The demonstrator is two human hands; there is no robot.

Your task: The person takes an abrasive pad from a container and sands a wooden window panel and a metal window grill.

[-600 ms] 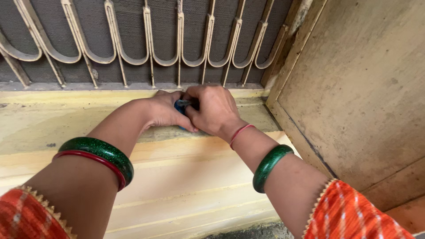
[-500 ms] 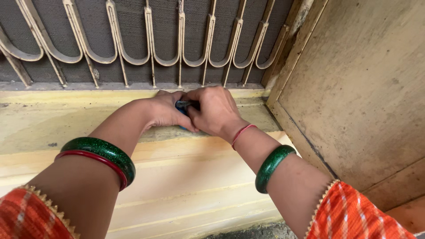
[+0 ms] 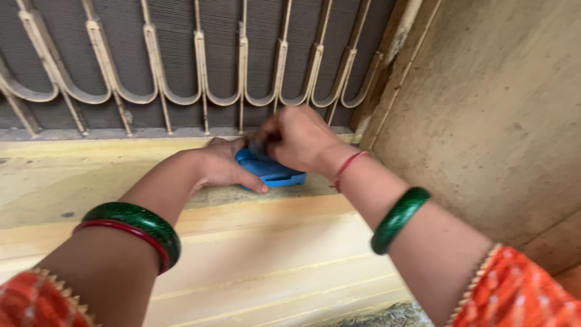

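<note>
**Both hands on the blue plastic thing at the window ledge**

So you've got the blue plastic piece (image 3: 270,171) sitting on the yellowish ledge (image 3: 91,175), right under the cream window grille (image 3: 200,66) and close to the corner where the side wall (image 3: 496,121) comes in. Your left hand (image 3: 221,166) is wrapped against its near side, thumb laid flat along the front edge and touching the ledge. Your right hand (image 3: 299,140) comes over the top with the fingers curled together, pinching something small and dark at the top of it. I can't make out what that dark bit is; your knuckles hide most of it.

On handling: it looks like hard moulded plastic, so I'd guess light and stiff, not something that flexes. The smooth surface could be a bit slippery, and the ledge looks grimy. The low front rim where your left thumb sits seems like the best place to hold it. Green bangles (image 3: 399,218) on both wrists sit well back from it.
</note>
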